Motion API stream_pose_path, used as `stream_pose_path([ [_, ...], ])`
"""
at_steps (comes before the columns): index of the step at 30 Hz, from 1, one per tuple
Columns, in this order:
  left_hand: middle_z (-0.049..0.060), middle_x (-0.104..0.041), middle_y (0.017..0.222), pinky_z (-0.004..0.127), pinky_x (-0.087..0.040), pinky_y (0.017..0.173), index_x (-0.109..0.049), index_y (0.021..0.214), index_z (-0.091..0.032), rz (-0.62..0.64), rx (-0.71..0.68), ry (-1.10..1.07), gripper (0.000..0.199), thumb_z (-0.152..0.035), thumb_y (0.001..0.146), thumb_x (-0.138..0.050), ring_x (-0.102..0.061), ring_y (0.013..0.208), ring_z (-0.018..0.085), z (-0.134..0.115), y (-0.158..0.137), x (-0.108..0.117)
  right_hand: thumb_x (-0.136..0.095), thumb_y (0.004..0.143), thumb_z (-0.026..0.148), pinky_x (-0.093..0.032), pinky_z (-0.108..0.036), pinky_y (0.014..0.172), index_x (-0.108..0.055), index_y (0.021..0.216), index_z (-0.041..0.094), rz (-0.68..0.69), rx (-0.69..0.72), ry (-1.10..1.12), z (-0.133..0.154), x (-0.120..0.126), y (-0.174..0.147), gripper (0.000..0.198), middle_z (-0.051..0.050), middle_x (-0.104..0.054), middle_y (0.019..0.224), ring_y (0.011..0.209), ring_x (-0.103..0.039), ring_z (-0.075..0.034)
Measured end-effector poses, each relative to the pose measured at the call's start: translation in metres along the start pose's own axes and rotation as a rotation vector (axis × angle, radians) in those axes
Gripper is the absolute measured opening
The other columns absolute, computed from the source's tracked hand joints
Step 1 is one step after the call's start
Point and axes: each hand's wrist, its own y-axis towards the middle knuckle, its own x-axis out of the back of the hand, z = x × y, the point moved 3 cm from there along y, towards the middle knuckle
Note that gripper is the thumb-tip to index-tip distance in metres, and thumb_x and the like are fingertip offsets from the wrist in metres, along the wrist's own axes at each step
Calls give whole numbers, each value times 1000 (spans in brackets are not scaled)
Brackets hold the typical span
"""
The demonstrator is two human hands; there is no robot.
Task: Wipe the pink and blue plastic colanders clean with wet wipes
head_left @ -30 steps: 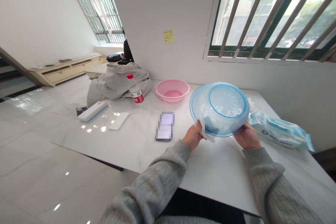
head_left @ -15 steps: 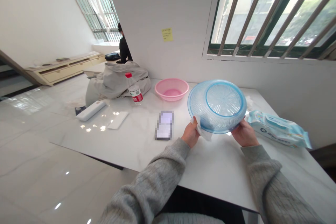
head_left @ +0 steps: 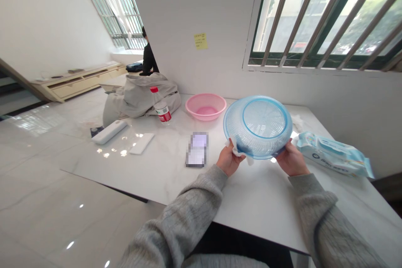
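A translucent blue plastic basket (head_left: pixel 266 117) is held up over the table, tilted so that its round base faces me. My left hand (head_left: pixel 228 161) is closed on a white wipe (head_left: pixel 239 150) at the basket's lower left rim; part of the wipe hangs below the fingers. Gripping the lower right rim is my right hand (head_left: pixel 292 160), its fingers partly hidden behind the basket. To the right lies a light-blue pack of wipes (head_left: pixel 333 155). A pink plastic basket (head_left: pixel 205 106) stands to the left of the blue one.
On the white table (head_left: pixel 169 176) lie a phone (head_left: pixel 197 150), a white flat piece (head_left: pixel 141 143) and a white oblong case (head_left: pixel 109 132). Behind them are a red-capped bottle (head_left: pixel 161 109) and a grey cloth bag (head_left: pixel 135 96). Crumpled tissue (head_left: pixel 297 122) sits at the right. A person (head_left: pixel 149 58) is far back.
The blue basket has shifted slightly left and its tilt has changed a little. My left fingers have moved along its rim, bunching the wipe more tightly. My right hand has barely moved.
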Motion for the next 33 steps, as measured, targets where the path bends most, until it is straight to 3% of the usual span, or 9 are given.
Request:
stream_pose_path([
  [5,-1,-61,65,21,-37,43,-62,92,-18,12,-17,79,29,-46,92,-70,-56,53,12,-3,1,0,-71,92,43,-65,-24,80,-74,101,28,11,59,-71,7,-4,-1,17,2,-80,105,95,-76,-14],
  [8,-3,-54,60,20,-26,39,-58,84,-18,-46,-13,100,41,-56,86,-74,-49,48,10,-5,3,5,-72,91,43,-65,-24,83,-74,101,29,-36,83,-106,20,1,0,17,3,-79,102,95,-75,-14],
  [12,-6,-44,51,20,-8,38,-53,72,-18,-185,26,204,51,-61,79,-80,-34,39,5,-8,7,16,-75,86,45,-65,-38,92,-74,97,27,-85,40,-186,38,16,2,21,0,-78,89,98,-75,-23],
  [17,-8,-40,46,21,-5,38,-52,68,-18,-168,33,246,52,-59,79,-81,-26,36,3,-8,11,20,-70,88,54,-64,-46,93,-72,96,28,-119,45,-181,40,23,5,27,-3,-79,92,106,-74,-29],
  [20,-9,-39,47,21,-10,38,-53,69,-17,-162,10,145,47,-52,82,-81,-27,37,4,-11,10,18,-54,93,69,-63,-49,93,-72,108,30,-40,-14,-172,34,16,4,46,-6,-79,103,110,-73,-30],
  [22,-7,-47,52,19,-22,39,-58,74,-16,-135,-17,44,36,-41,84,-82,-37,42,5,-13,7,13,-47,94,71,-63,-49,92,-70,120,31,-2,-80,-159,30,11,2,53,-7,-78,115,110,-73,-28],
  [26,-1,-65,78,26,-55,72,-64,87,-17,-34,-67,-107,16,-17,83,-80,-61,69,11,-14,1,3,-56,93,53,-62,-46,94,-68,126,32,108,-169,-173,19,1,-4,41,-4,-74,128,111,-73,-24],
  [29,1,-68,90,34,-56,89,-66,91,-17,41,-52,-111,19,-16,81,-83,-65,83,14,-10,-2,0,-69,83,32,-60,-45,97,-68,124,32,246,-194,-235,8,-8,-10,40,-3,-76,124,111,-72,-24],
  [33,0,-64,85,31,-54,81,-65,85,-15,66,-50,-125,22,-19,79,-85,-61,78,13,-7,-3,-1,-78,78,25,-59,-45,96,-66,124,31,277,-170,-293,0,-16,-16,48,-3,-76,120,108,-73,-23],
])
